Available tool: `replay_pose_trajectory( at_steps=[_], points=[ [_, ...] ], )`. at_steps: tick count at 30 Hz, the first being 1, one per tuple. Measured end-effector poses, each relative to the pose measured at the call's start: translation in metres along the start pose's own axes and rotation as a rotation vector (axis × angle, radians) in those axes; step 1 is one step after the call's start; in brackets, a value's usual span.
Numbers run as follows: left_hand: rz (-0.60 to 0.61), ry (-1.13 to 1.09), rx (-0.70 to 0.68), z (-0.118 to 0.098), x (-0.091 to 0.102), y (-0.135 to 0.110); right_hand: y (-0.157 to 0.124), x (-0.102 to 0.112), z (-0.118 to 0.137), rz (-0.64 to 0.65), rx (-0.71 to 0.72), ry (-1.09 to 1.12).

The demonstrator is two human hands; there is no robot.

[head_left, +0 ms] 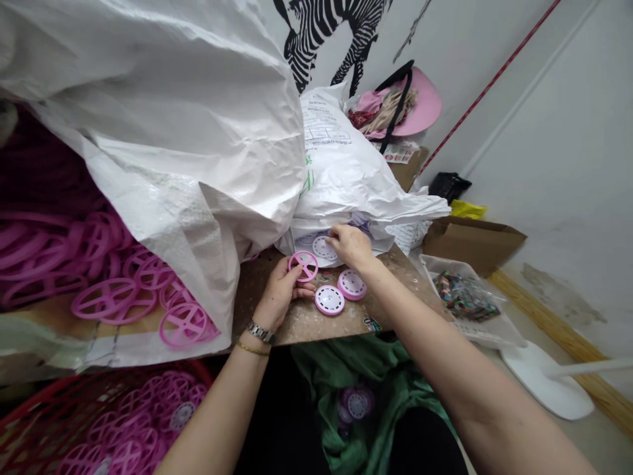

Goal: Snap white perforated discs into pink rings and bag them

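My left hand (283,290) is closed on a pink spoked plastic ring (303,266), held by its rim above the wooden tabletop (291,323). My right hand (352,245) pinches the edge of a white plastic disc (324,247) at the mouth of a white woven sack (336,178). Between the hands, near the table's front edge, lie a white disc with a pink rim (329,300) and a pink-edged stack (352,285) topped by a white disc. Both white faces carry a circle of dark slots. More discs partly show inside the sack mouth.
A large white sack (198,132) at the left spills pink spoked rings (103,300). Below it stands a red basket (30,422) of similar rings. Several discs (356,402) rest on green cloth at my lap. At the right are a tray of small colourful items (465,297) and a cardboard box (475,241).
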State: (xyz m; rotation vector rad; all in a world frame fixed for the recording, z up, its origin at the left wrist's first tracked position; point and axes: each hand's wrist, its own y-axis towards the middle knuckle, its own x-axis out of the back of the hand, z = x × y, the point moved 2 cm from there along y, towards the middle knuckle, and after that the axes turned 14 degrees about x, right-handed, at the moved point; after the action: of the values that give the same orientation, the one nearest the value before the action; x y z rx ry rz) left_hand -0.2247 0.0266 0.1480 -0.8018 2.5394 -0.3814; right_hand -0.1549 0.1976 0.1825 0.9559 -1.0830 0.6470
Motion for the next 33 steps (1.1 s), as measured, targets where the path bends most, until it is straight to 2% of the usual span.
replay_pose_trajectory(
  at_steps=[6, 9, 12, 14, 20, 23, 27, 33],
  points=[
    [-0.004, -0.029, 0.016, 0.002, 0.002, 0.001, -0.010, 0.009, 0.000, -0.157, -0.028, 0.145],
    [0.006, -0.041, 0.008, 0.002, 0.002, 0.002, -0.018, 0.013, -0.001, -0.223, -0.084, 0.398],
    [0.026, -0.054, 0.009, 0.001, 0.000, 0.001, -0.027, 0.012, 0.000, -0.216, -0.099, 0.748],
    [0.034, -0.064, 0.016, 0.000, 0.000, 0.000, -0.033, 0.011, 0.001, -0.219, -0.102, 0.881],
    [0.008, -0.063, 0.027, 0.000, 0.000, -0.002, -0.049, 0.021, -0.001, -0.394, -0.125, 0.900],
    [0.087, -0.065, 0.025, 0.000, -0.002, -0.003, -0.052, 0.021, 0.006, -0.309, -0.101, 0.947],
    [0.185, -0.061, 0.013, 0.001, -0.005, -0.005, -0.056, 0.014, 0.018, -0.201, -0.049, 0.837],
    [0.187, 0.000, -0.015, 0.004, -0.003, -0.004, -0.061, 0.007, 0.032, -0.194, 0.013, 0.689]
  ],
)
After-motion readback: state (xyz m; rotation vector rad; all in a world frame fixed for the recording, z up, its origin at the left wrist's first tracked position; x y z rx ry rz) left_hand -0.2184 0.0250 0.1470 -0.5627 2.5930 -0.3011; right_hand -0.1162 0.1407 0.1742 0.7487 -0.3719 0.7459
